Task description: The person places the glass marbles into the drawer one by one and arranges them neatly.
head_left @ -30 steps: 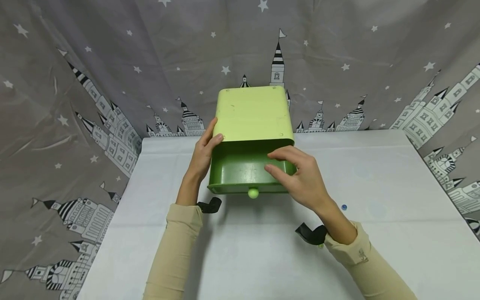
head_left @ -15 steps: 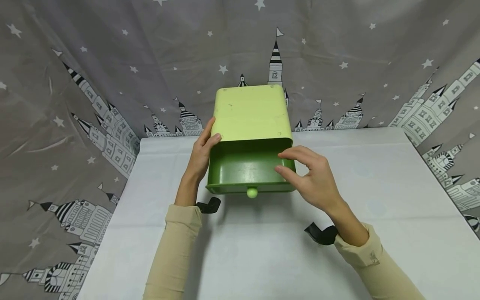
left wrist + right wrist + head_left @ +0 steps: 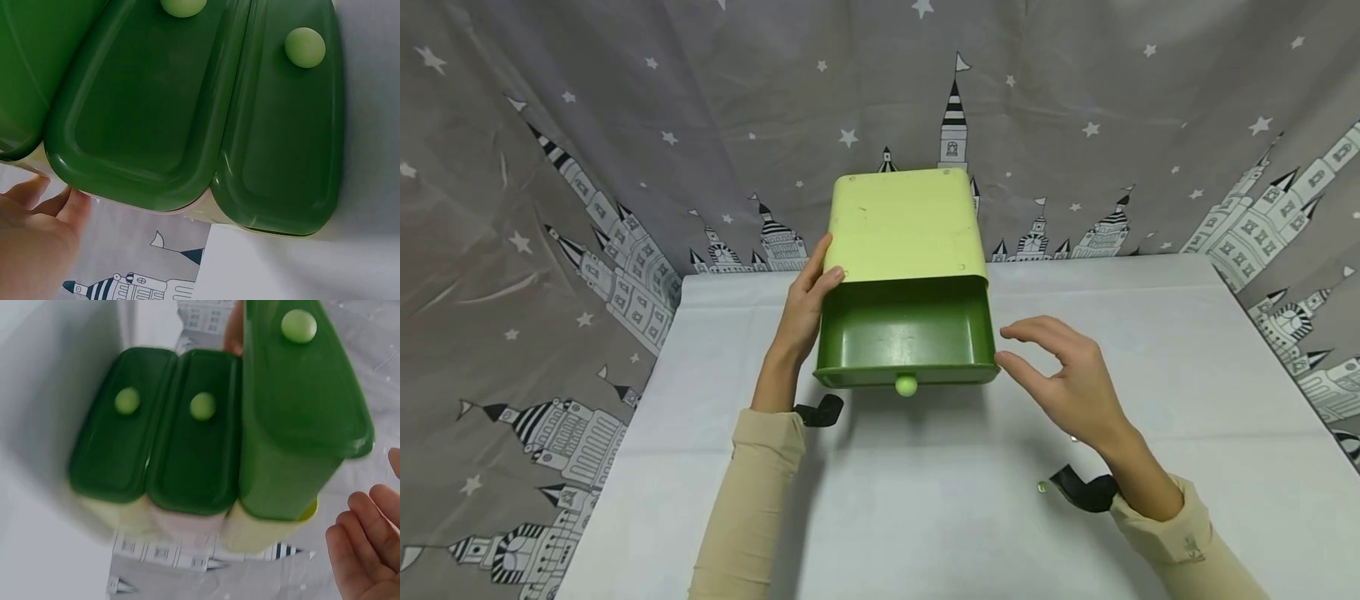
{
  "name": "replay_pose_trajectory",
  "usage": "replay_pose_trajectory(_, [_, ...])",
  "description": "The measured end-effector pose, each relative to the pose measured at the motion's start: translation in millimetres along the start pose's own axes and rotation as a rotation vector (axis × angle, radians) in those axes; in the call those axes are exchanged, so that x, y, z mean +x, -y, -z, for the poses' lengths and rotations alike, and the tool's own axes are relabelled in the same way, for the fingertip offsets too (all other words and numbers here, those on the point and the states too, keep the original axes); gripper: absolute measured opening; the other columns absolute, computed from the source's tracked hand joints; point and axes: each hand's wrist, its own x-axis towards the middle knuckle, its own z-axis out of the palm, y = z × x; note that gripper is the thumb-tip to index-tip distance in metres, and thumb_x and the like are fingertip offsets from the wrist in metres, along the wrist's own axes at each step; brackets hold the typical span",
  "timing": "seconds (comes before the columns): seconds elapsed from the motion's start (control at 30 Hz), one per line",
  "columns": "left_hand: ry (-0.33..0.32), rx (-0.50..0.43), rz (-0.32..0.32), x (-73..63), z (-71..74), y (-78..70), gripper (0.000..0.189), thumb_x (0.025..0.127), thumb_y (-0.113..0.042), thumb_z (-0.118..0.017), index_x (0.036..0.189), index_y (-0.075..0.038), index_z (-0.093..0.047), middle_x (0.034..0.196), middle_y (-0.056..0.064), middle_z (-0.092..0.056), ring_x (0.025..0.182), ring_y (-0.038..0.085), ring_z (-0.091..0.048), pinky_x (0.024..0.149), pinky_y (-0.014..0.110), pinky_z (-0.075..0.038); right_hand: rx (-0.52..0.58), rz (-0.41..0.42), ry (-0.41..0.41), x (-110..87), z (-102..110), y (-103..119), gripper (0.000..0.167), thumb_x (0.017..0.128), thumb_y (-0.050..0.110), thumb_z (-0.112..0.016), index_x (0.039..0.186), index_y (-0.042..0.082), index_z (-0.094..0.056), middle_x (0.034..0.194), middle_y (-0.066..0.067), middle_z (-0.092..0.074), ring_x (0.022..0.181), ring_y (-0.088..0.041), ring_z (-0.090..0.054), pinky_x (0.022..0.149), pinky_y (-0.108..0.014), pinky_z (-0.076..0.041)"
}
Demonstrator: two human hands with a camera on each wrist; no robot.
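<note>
The pale-yellow, round-cornered box chest [image 3: 906, 225] stands on the white-covered table [image 3: 917, 508]. Its glossy green top drawer [image 3: 902, 337] juts out. The left hand [image 3: 803, 307] grips the chest's left side, thumb on top; the right hand [image 3: 1075, 383], loosely curved, holding nothing, is just beside the drawer. A round light-green knob [image 3: 906, 385] fronts it.
</note>
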Motion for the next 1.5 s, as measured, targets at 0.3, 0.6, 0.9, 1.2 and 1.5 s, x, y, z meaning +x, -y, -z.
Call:
replay_pose_trajectory(0.3, [0.003,0.006,-0.004,0.7,-0.2,0.2,0.064,0.099,-0.023,-0.055,0.158,-0.020,-0.028,0.161,0.002,-0.024,0.144,0.011,-0.024,0.115,0.031,-0.022,-0.049,-0.058,0.009,-19.4,26,-19,0.033,0.074,-0.009,-0.079,0.104,0.003,-0.074,0.100,-0.006,-0.070,0.098,-0.012,-0.062,0.088,-0.016,-0.044])
replay_pose_trajectory(0.6, [-0.001,0.015,-0.015,0.9,0.5,1.7,0.063,0.100,-0.022,-0.055,0.157,-0.019,-0.029,0.161,0.002,-0.025,0.144,0.011,-0.024,0.115,0.030,-0.021,-0.145,-0.149,0.005,-46.4,49,-57,0.030,0.076,-0.007,-0.079,0.104,0.002,-0.074,0.099,-0.009,-0.070,0.097,0.000,-0.059,0.085,-0.011,-0.040])
replay_pose_trajectory(0.9, [0.003,0.016,-0.013,0.1,-0.5,0.5,0.064,0.100,-0.023,-0.055,0.158,-0.019,-0.029,0.161,0.003,-0.025,0.144,0.012,-0.024,0.115,0.032,-0.021,-0.201,-0.253,-0.023,-76.1,61,-79,0.024,0.080,-0.002,-0.078,0.103,0.000,-0.073,0.099,-0.009,-0.070,0.095,0.005,-0.055,0.082,-0.009,-0.038])
replay_pose_trajectory(1.2, [-0.008,0.016,0.002,-2.6,0.9,1.3,0.064,0.099,-0.024,-0.056,0.157,-0.021,-0.030,0.160,0.003,-0.027,0.143,0.011,-0.026,0.115,0.032,-0.022,-0.203,-0.334,-0.048,-96.6,59,-91,0.027,0.081,0.000,-0.078,0.107,-0.003,-0.072,0.103,-0.013,-0.069,0.097,0.009,-0.053,0.084,-0.007,-0.037])
replay_pose_trajectory(1.5, [-0.003,0.029,-0.014,-0.6,1.6,1.3,0.065,0.098,-0.026,-0.057,0.157,-0.020,-0.029,0.160,0.003,-0.026,0.144,0.011,-0.025,0.116,0.031,-0.021,-0.200,-0.432,0.003,-109.7,56,-100,0.029,0.088,0.011,-0.075,0.112,-0.004,-0.069,0.110,-0.016,-0.067,0.099,0.012,-0.051,0.085,-0.008,-0.037])
